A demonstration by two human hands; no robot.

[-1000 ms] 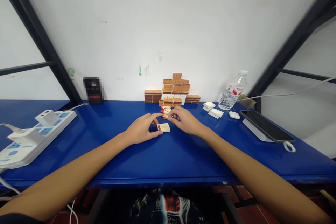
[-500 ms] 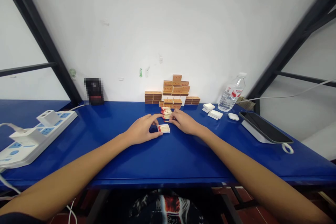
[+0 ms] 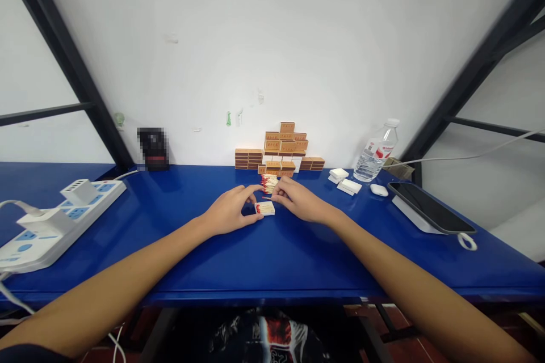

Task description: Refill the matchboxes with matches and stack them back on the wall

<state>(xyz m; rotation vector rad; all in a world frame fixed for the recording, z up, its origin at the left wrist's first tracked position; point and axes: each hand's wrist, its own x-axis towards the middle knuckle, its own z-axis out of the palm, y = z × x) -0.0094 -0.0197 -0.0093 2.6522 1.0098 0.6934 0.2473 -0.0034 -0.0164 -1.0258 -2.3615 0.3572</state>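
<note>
A small white matchbox tray (image 3: 267, 209) with several red-tipped matches in it lies on the blue table. My left hand (image 3: 232, 209) steadies its left end, thumb at the near corner and fingers curled at the far side. Just beyond the tray, my right hand (image 3: 298, 198) pinches a single match (image 3: 267, 198), whose red head points left. Behind the fingers lies a pile of loose matches (image 3: 269, 182), heads mostly to the left; the right hand hides part of it.
Stacked matchboxes (image 3: 286, 144) stand against the wall behind the pile. To the right are white trays (image 3: 349, 186), a water bottle (image 3: 375, 153), a white earphone case (image 3: 378, 189) and a phone (image 3: 430, 207). A power strip (image 3: 63, 227) with plugged-in chargers occupies the left side.
My right hand has shifted slightly left and toward the tray, bringing the pinched match above its far edge. The left hand stays at the tray.
</note>
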